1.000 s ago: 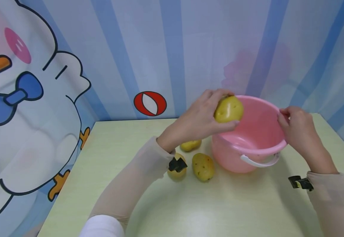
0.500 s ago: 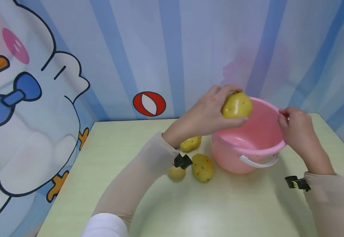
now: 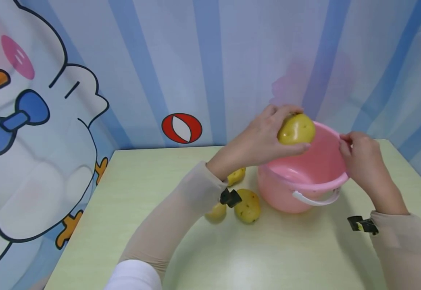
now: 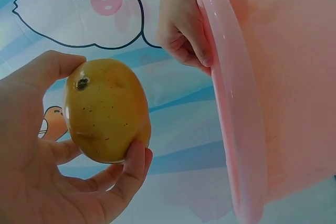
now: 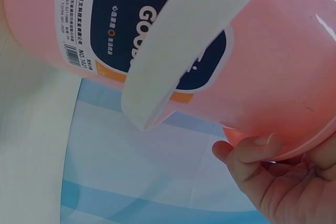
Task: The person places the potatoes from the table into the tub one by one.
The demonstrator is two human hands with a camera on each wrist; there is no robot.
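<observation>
A yellow potato (image 3: 297,129) with small dark specks is gripped between the thumb and fingers of my left hand (image 3: 268,135). That hand holds it above the left side of a pink bucket (image 3: 284,197) standing on the table. On the bucket's right, my right hand (image 3: 364,161) pinches the rim; the right wrist view shows the thumb and fingers (image 5: 252,156) curled over it. In the left wrist view the potato (image 4: 107,111) is apart from the bucket's rim (image 4: 236,98). The visible part of the bucket's inside shows bare pink wall.
Left of the bucket lie more potatoes: one in front (image 3: 247,206), a second potato (image 3: 216,213) partly behind the left sleeve, and a third potato (image 3: 236,176) under the wrist. The bucket's white handle (image 3: 315,200) hangs at the front. A printed curtain (image 3: 246,60) backs the pale table (image 3: 268,257).
My left hand has moved right with the potato, farther over the bucket's opening. My right hand stays on the rim, and the bucket has barely shifted in view.
</observation>
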